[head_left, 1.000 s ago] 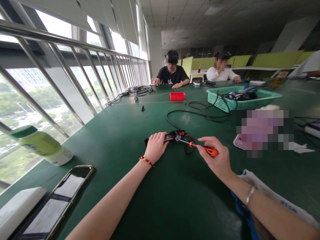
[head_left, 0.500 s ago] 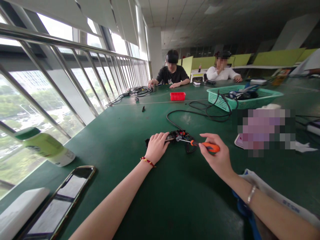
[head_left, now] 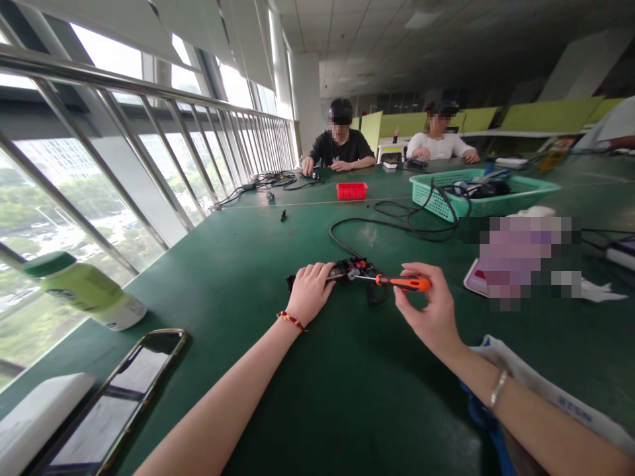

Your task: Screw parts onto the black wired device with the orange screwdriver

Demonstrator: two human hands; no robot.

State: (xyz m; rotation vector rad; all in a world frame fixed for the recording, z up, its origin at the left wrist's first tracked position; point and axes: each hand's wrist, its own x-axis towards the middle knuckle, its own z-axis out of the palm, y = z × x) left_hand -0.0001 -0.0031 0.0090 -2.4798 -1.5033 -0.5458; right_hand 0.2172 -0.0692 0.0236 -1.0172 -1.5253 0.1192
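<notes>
My left hand (head_left: 311, 289) lies closed over a black device with exposed inner parts (head_left: 351, 268), pressing it on the green table (head_left: 317, 383). Red and other coloured bits show inside the device, and a black cable (head_left: 342, 241) runs from its far side. My right hand (head_left: 430, 301) grips an orange and black screwdriver (head_left: 407, 283) by the handle, fingers around its end. The screwdriver's thin shaft points left, its tip at the device's inner parts; the exact contact spot is too small to make out.
Left are a green-capped bottle (head_left: 89, 291), a phone (head_left: 119, 403) and a white box (head_left: 44, 420). Beyond stand a small red tray (head_left: 352, 191) and a teal basket (head_left: 526, 196) with tools and cables. A blue and grey cloth item (head_left: 546, 396) lies by my right forearm. Two people sit across.
The screwdriver's handle has tilted up slightly and my right fingers have shifted on it. My left hand stays put. Across the table, one person has lowered a hand from the face.
</notes>
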